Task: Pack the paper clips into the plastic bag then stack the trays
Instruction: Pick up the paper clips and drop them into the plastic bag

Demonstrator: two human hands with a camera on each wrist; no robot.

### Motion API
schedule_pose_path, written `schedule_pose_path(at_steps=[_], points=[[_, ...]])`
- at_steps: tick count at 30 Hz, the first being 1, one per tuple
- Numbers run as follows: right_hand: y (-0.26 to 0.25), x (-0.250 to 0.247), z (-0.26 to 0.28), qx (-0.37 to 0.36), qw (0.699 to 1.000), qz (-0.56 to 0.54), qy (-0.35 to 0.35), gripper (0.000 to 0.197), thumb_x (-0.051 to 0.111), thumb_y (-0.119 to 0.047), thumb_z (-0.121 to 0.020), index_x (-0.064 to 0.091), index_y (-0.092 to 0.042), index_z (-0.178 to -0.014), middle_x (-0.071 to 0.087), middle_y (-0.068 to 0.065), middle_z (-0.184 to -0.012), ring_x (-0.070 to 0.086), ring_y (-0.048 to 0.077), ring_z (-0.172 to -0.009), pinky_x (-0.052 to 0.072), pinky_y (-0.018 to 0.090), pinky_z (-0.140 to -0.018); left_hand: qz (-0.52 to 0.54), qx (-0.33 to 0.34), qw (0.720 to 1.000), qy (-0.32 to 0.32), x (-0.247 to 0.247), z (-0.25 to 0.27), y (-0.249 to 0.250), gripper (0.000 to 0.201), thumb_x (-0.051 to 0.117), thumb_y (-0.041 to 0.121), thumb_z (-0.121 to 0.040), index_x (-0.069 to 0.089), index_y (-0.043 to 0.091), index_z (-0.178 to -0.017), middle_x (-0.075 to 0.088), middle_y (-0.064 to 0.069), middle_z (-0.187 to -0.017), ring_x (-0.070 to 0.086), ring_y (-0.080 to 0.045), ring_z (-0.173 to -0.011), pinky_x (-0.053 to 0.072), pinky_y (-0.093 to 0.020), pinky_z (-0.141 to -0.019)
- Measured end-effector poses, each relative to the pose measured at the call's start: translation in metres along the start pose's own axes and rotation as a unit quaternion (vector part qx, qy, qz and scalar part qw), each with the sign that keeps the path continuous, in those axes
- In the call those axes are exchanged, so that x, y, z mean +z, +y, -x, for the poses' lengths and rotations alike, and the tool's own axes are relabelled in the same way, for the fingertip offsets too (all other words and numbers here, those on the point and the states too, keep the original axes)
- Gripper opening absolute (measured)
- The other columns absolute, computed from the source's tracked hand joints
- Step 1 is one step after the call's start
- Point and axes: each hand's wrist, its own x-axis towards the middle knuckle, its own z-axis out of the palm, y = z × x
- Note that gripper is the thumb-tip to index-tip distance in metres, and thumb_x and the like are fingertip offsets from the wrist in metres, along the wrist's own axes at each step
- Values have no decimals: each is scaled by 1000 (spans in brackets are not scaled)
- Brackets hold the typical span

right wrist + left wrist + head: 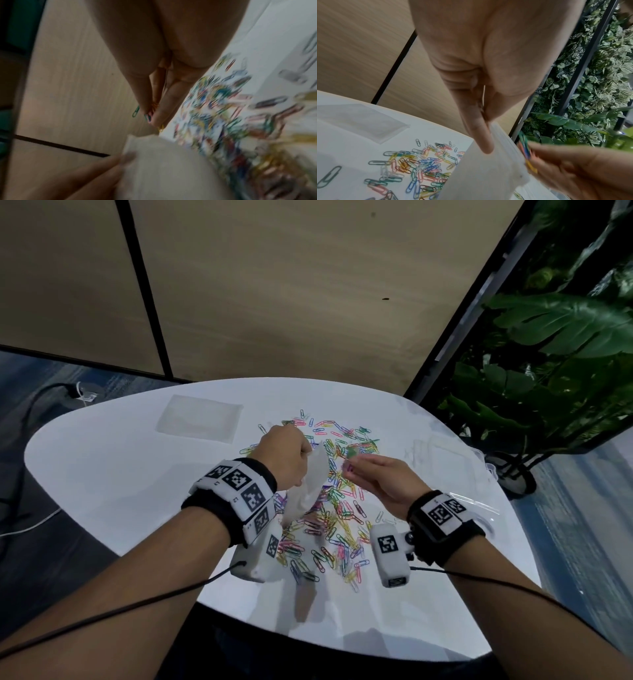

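My left hand (291,455) pinches the top edge of a milky plastic bag (306,489), which hangs above the table; the left wrist view shows the bag (484,170) below my finger and thumb. My right hand (371,472) pinches a small bunch of coloured paper clips (350,458) just right of the bag's mouth; in the right wrist view these held clips (149,115) sit at my fingertips. A wide scatter of coloured paper clips (334,508) covers the white table (120,474). A clear tray (200,419) lies at the back left. Another clear tray (442,463) lies at the right.
A wooden wall panel (274,302) stands behind the table. Green plants (548,354) fill the right side. Cables (34,412) lie on the dark floor to the left. The table's round edge (342,648) is near my body.
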Motion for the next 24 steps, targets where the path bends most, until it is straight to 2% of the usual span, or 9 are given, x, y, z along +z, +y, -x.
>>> schedule_pose_path(at_steps=[3,5,7,10,12,15,19,22,24], points=[[-6,29,11,-8,998,-13,-58,15,63,0,-90,67,9,-101,73,15,-93,71,22,-91,58,25,-83,18,-1,1000,-3,4,-1,3,31,48,1,-97,71,2,-76,72,-14,-78,75,-22,-60,64,-41,-65],[0,42,13,-25,998,38,-46,7,63,4,-89,70,4,-92,74,13,-85,71,23,-84,59,28,-83,26,6,1000,3,5,2,7,30,48,1,-98,74,-2,-84,74,-17,-79,76,-25,-64,64,-38,-69],[8,47,11,-66,986,152,-16,12,68,5,-84,73,-4,-89,75,11,-83,73,24,-81,60,34,-82,40,14,999,3,7,6,11,27,48,-1,-97,74,-5,-90,74,-22,-80,76,-28,-67,64,-38,-71],[19,46,7,-124,925,357,45,23,69,2,-74,79,-13,-89,70,1,-64,64,8,-55,55,26,-60,44,31,999,-10,9,8,16,27,50,-2,-96,76,-2,-91,74,-22,-77,76,-27,-69,64,-39,-74],[21,50,8,-150,888,428,78,20,65,-3,-72,79,-16,-79,64,0,-55,60,15,-51,55,29,-55,31,40,999,-17,12,8,15,29,51,-1,-94,76,2,-80,73,-20,-73,74,-29,-71,63,-41,-75],[21,53,8,-163,872,454,85,17,69,-5,-73,78,-17,-80,71,4,-67,70,22,-68,60,33,-70,39,35,998,-16,13,7,12,32,50,-2,-94,71,2,-70,70,-18,-67,74,-28,-69,63,-41,-75],[19,55,6,-145,881,442,84,22,71,1,-69,74,-21,-70,72,7,-67,72,24,-65,62,37,-67,54,21,998,-10,10,10,13,25,48,-2,-97,73,-7,-97,75,-24,-82,77,-24,-68,63,-38,-75],[18,55,4,-166,868,459,88,20,71,1,-71,78,-13,-84,69,-1,-68,65,9,-62,55,19,-64,53,21,998,-4,9,9,12,26,48,0,-98,73,-6,-98,75,-24,-87,76,-23,-66,64,-38,-73],[17,55,5,-175,865,464,74,22,71,1,-74,78,-11,-90,71,3,-69,67,12,-60,53,18,-59,47,20,999,-5,9,7,11,26,47,0,-97,73,-7,-94,74,-25,-86,76,-22,-64,64,-41,-72]])
